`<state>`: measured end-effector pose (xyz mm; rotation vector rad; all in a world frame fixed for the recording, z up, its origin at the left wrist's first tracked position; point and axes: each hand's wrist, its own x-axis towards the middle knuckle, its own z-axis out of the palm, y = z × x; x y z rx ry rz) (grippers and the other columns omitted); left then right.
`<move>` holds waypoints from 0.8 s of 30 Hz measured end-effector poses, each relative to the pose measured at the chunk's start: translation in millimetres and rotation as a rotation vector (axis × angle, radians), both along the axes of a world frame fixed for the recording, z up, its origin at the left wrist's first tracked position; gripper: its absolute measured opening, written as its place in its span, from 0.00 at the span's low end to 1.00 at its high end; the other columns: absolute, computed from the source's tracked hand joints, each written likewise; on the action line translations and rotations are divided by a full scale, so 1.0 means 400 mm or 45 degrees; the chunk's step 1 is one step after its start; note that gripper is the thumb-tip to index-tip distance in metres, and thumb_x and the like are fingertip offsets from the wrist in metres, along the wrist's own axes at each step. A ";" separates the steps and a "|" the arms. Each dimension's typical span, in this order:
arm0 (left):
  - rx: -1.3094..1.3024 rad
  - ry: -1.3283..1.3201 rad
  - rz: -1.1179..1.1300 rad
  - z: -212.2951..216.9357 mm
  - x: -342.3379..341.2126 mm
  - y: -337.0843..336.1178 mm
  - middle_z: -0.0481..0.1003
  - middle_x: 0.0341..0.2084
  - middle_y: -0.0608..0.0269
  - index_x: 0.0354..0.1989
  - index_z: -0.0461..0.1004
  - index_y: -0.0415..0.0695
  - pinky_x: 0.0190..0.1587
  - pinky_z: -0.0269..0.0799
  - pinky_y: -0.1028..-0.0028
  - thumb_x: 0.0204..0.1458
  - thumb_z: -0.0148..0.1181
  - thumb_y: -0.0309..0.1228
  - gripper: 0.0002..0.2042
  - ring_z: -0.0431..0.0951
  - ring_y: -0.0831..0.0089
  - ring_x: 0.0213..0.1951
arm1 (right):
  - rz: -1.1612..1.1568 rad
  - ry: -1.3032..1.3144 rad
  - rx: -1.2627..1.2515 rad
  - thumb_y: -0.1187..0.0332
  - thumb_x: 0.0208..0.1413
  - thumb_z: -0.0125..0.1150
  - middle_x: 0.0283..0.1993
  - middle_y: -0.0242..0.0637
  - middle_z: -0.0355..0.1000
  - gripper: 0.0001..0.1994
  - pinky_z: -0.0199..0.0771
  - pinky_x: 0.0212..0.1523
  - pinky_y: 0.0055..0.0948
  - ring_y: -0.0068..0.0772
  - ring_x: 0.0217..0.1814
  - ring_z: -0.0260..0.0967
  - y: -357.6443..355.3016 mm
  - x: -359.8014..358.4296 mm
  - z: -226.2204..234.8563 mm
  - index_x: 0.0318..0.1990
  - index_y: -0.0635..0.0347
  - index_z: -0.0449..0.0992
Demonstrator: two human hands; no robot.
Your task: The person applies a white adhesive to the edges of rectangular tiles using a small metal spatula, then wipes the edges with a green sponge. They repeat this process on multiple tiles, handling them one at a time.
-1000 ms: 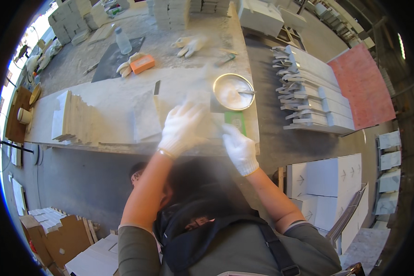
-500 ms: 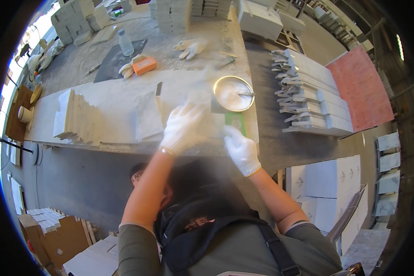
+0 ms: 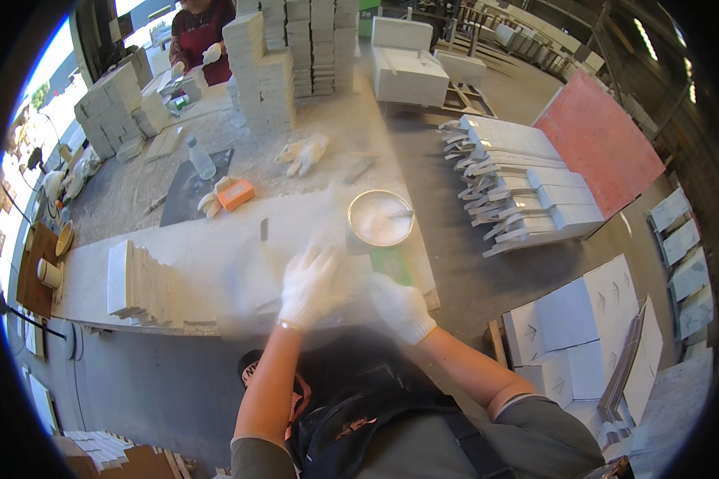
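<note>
Both of my hands wear white knit gloves and work over the pale, dusty tabletop [image 3: 208,247]. My left hand [image 3: 310,283] lies with fingers stretched forward, open, on or just above a whitish surface that haze blurs. To its right, my right hand [image 3: 399,307] is low near the table's front edge; its fingertips are smeared, so what they hold, if anything, cannot be made out. Just beyond it lies a flat green piece [image 3: 391,266]. A round metal bowl of white paste [image 3: 381,217] stands farther off, a tool resting in it.
At the left stands a row of thin pale tiles [image 3: 124,279]. Farther back are an orange block [image 3: 236,194], a plastic bottle [image 3: 200,160], a loose glove [image 3: 303,153] and tall tile stacks [image 3: 268,88]. A person in red [image 3: 204,40] is behind them. Slabs on a rack [image 3: 535,184] stand right.
The view has tilted up, showing the far stacks and the person. My right hand has come nearer my left, and its fingers are now blurred. My left hand still stretches forward.
</note>
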<state>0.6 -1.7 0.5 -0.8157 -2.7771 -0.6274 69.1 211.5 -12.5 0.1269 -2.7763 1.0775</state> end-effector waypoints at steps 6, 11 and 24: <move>0.014 0.122 0.031 0.002 -0.007 0.024 0.77 0.62 0.60 0.62 0.77 0.50 0.66 0.65 0.53 0.32 0.81 0.47 0.41 0.72 0.55 0.67 | 0.163 0.069 -0.113 0.65 0.66 0.59 0.39 0.52 0.80 0.17 0.79 0.40 0.53 0.60 0.38 0.79 -0.057 -0.023 -0.057 0.61 0.47 0.78; -0.078 -0.105 0.037 0.012 0.002 0.018 0.77 0.63 0.60 0.62 0.77 0.48 0.68 0.63 0.53 0.31 0.82 0.49 0.43 0.70 0.55 0.69 | 0.012 0.005 -0.040 0.66 0.66 0.58 0.40 0.50 0.81 0.17 0.79 0.40 0.51 0.57 0.39 0.80 0.019 -0.030 -0.037 0.62 0.42 0.78; -0.104 -0.219 0.049 0.036 0.003 0.030 0.75 0.65 0.60 0.64 0.75 0.49 0.70 0.61 0.52 0.31 0.83 0.48 0.45 0.68 0.57 0.71 | -0.078 -0.183 -0.067 0.64 0.70 0.56 0.44 0.51 0.82 0.16 0.80 0.47 0.44 0.52 0.43 0.81 0.020 -0.011 0.036 0.61 0.53 0.80</move>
